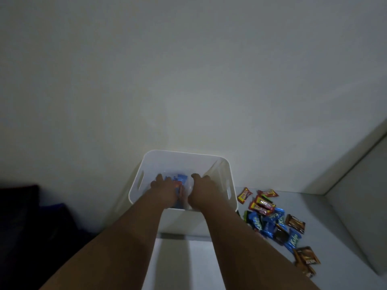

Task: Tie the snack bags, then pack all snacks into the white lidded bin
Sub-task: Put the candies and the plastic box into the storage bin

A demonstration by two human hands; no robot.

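The white bin (pixel 222 164) stands open against the wall, with no lid on it. Both of my hands reach down inside it. My left hand (pixel 165 190) and my right hand (pixel 202 192) sit close together, fingers curled around a clear snack bag (pixel 181 181) that holds blue and red wrappers. The bag lies low in the bin, and my hands hide most of it. Several loose wrapped snacks (pixel 270 216), yellow, red, blue and brown, lie on the surface just right of the bin.
A plain wall rises right behind the bin. A pale grey block (pixel 360 216) borders the surface on the right, beyond the loose snacks. Dark shapes (pixel 23 216) fill the lower left. A white surface (pixel 178 262) shows between my forearms.
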